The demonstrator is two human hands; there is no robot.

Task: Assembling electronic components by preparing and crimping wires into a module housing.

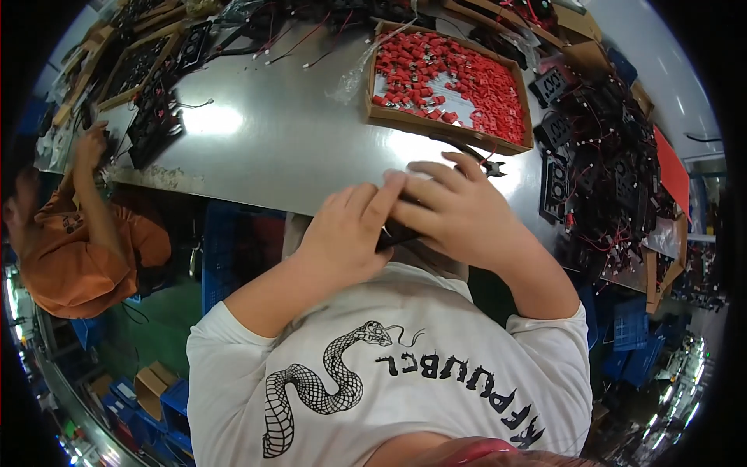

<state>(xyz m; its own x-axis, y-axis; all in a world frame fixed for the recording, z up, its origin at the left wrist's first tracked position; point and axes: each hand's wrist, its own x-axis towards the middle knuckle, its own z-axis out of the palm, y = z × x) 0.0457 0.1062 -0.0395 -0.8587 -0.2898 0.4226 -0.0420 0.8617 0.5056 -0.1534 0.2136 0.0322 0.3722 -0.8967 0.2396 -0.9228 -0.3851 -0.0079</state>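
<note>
My left hand (350, 229) and my right hand (463, 214) meet at the near edge of the metal table (288, 124). Between them they grip a black part (398, 233), mostly covered by my fingers, so its kind does not show. The left fingers are curled against it from one side. On the other side the right hand wraps round it, with one finger lifted. Just beyond my right hand lie cutting pliers (492, 166) with dark handles, partly hidden behind the fingers. A shallow cardboard box (436, 127) of small red parts (498, 97) with metal ends sits past them.
A heap of black housings (622, 179) with red wires covers the table's right side, near a red sheet (674, 167). At left a person in orange (78, 265) works by other black housings (152, 128). Clear plastic film (350, 82) lies left of the box. Blue crates (222, 257) stand below.
</note>
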